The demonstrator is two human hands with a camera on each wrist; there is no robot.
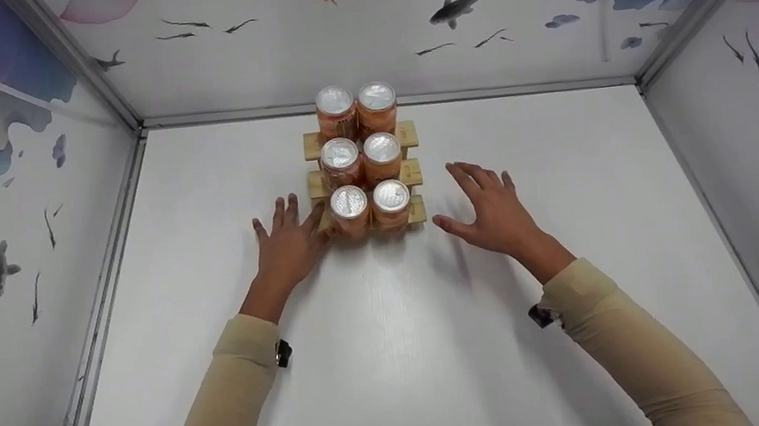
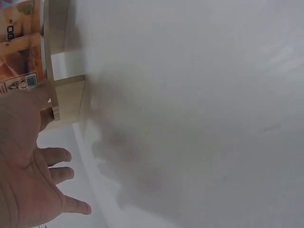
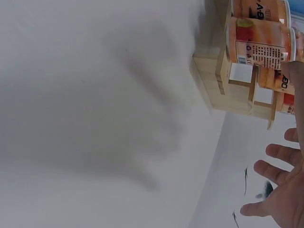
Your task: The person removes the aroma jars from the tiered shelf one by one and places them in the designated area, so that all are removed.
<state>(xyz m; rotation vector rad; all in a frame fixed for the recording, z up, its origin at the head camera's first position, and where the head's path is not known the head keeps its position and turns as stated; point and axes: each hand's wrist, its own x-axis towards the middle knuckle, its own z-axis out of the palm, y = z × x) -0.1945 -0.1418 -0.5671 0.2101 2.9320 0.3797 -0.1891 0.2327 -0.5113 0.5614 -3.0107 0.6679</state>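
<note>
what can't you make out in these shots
- Can labels: head view shows mostly lids; wrist views cut them at the edge, print too small.
- Rack lower parts: hidden by cans in the head view.
- Left hand touching the rack or not: unclear.
- Right hand: cut off in the right wrist view.

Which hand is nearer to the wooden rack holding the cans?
Left. The left hand is at the wooden rack's front left corner, thumb touching or nearly touching it. The right hand hovers to its right, with a clear gap.

Six orange drink cans point(image 1: 364, 159) stand in three pairs on one stepped wooden rack point(image 1: 410, 172). Two hands are in view, both empty.
</note>
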